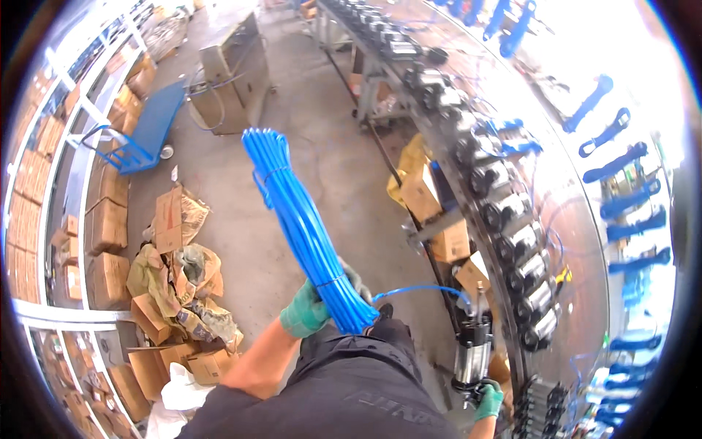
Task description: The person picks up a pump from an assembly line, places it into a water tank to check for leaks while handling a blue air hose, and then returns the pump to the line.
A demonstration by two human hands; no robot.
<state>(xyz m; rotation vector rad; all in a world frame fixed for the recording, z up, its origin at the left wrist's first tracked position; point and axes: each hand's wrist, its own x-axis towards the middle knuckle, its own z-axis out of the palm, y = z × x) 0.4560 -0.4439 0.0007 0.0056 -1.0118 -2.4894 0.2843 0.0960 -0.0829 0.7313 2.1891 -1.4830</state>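
A long bundle of blue cable (303,227), tied round near both ends, slants up and away in front of my body. My left hand (307,307), in a green and grey glove, is closed around its near part; the bundle hides some of the fingers. From that end a single blue strand runs right to the top of a silver and black cylindrical motor (472,351). My right hand (488,399), also gloved in green, grips the motor's lower end beside the workbench. The motor stands roughly upright, a thin shaft at its top.
Along my right runs a long metal workbench (592,293) with a row of similar motors (523,256) and several blue cable bundles (621,190). Cartons (450,241) lie under it. To the left are crumpled packaging (183,285), a blue platform cart (153,132) and shelves of boxes; a metal cabinet (234,80) stands ahead.
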